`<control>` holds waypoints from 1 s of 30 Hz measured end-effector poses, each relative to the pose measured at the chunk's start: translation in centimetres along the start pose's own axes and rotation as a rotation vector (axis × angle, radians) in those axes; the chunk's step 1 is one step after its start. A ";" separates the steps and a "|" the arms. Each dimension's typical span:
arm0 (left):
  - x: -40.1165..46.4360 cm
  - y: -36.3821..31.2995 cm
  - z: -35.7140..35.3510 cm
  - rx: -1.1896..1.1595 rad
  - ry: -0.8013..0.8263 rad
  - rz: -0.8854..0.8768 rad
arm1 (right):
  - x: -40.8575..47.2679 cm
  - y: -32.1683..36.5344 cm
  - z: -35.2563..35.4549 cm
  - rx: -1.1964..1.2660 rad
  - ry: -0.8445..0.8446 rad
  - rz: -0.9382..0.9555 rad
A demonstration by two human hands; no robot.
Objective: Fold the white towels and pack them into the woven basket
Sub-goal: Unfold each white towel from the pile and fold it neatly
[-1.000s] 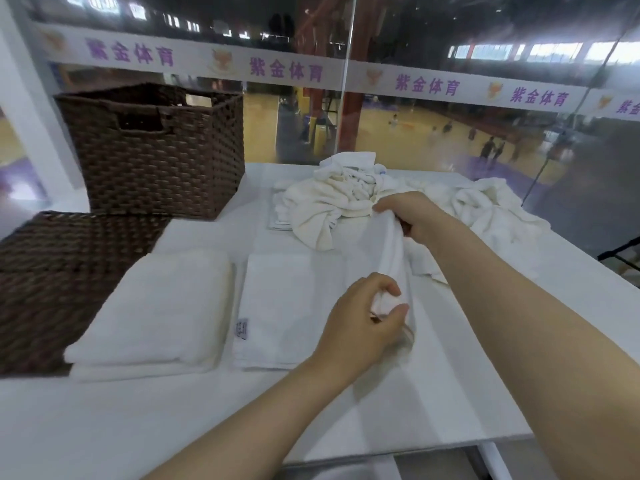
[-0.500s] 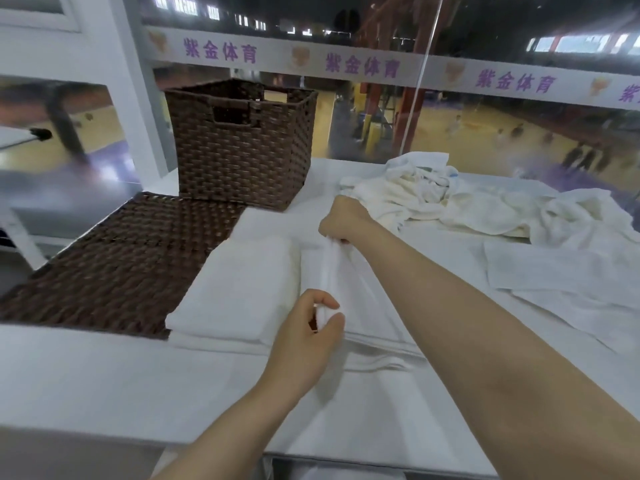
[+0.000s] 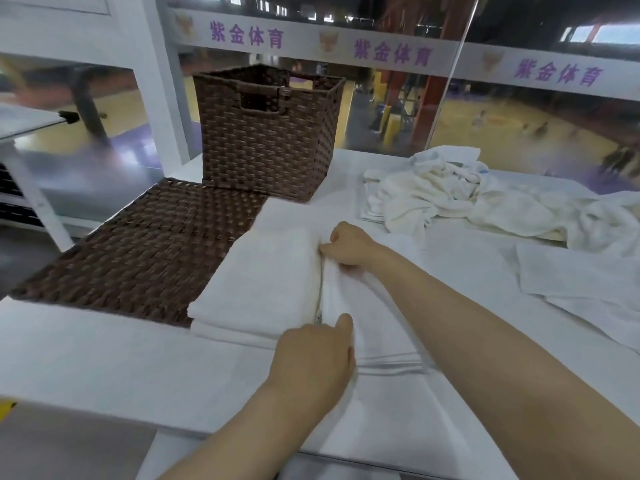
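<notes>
Towel lies half-folded near the desk's front edge, just beside the folded stack. My left hand pinches its near fold; my right hand grips its far end. Woven basket stands at the back-left corner; crumpled towels lie along the back edge.

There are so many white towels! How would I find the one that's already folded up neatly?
Find the tall brown woven basket at the back of the white table. In front of it lies a flat woven lid, and the folded towel rests half on that lid's right edge. It is a thick, smooth, tidy block, unlike the crumpled pile farther right.
</notes>
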State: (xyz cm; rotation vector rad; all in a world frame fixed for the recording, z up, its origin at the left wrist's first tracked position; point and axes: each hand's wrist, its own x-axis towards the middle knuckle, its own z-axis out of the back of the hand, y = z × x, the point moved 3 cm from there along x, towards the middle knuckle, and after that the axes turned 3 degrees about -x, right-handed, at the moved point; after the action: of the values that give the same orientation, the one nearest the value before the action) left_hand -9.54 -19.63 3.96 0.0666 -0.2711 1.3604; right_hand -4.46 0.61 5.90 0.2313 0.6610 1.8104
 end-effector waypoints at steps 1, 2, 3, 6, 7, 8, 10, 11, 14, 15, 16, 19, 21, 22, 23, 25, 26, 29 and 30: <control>0.4 -0.3 0.4 0.087 0.064 -0.007 | -0.3 -0.2 0.5 0.169 0.090 -0.004; 0.9 -0.4 0.6 0.128 0.121 -0.001 | -0.8 -0.6 1.1 0.348 0.191 -0.004; 1.6 -0.3 0.8 0.135 0.181 0.011 | -1.4 -0.9 1.7 0.493 0.271 0.007; 3.9 -0.7 2.8 0.135 0.150 0.010 | -2.6 -2.5 3.5 0.605 0.247 0.133; 4.7 -1.0 3.1 0.130 0.108 -0.006 | -2.7 -3.0 4.2 0.557 0.143 0.191; 5.6 -1.3 3.4 0.108 0.061 -0.016 | -2.9 -3.5 4.8 0.496 0.009 0.239; 7.9 -1.4 3.0 0.090 0.045 -0.028 | -2.9 -4.9 5.7 0.319 -0.245 0.253; 9.3 -1.2 2.4 0.091 0.075 -0.031 | -2.9 -5.9 5.9 0.219 -0.311 0.201; 13.3 0.6 0.1 0.045 0.185 -0.010 | -2.3 -9.3 5.7 -0.076 -0.286 0.028; 14.5 1.4 -0.6 0.018 0.228 -0.002 | -2.2 -10.0 5.6 -0.137 -0.242 0.008; 15.4 2.2 -1.1 -0.007 0.266 -0.002 | -2.1 -10.6 5.6 -0.174 -0.213 -0.005; 16.8 3.9 -2.1 -0.035 0.334 -0.021 | -2.3 -11.4 6.0 -0.174 -0.150 -0.022; 17.1 4.0 -2.2 -0.006 0.358 -0.047 | -2.6 -11.9 6.3 -0.171 -0.104 -0.033; 17.1 3.8 -2.1 0.031 0.350 -0.068 | -2.7 -12.1 6.4 -0.166 -0.085 -0.042; 17.2 3.6 -2.0 0.069 0.327 -0.086 | -2.8 -12.3 6.4 -0.160 -0.068 -0.051; 17.6 3.3 -1.7 0.079 0.304 -0.090 | -3.1 -12.5 6.3 -0.142 -0.045 -0.062; 17.8 3.3 -1.6 0.036 0.328 -0.073 | -3.2 -12.6 6.3 -0.137 -0.038 -0.062; 18.5 3.5 -1.3 -0.118 0.501 -0.006 | -4.1 -13.1 6.0 -0.114 -0.015 -0.097; 18.7 3.8 -1.1 -0.111 0.564 0.006 | -4.6 -13.4 6.0 -0.093 0.001 -0.126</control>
State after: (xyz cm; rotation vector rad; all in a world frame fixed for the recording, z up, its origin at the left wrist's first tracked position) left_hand -9.59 -0.71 6.79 -0.4058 0.1290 1.3118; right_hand 10.84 1.02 4.32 0.1236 0.5774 1.7152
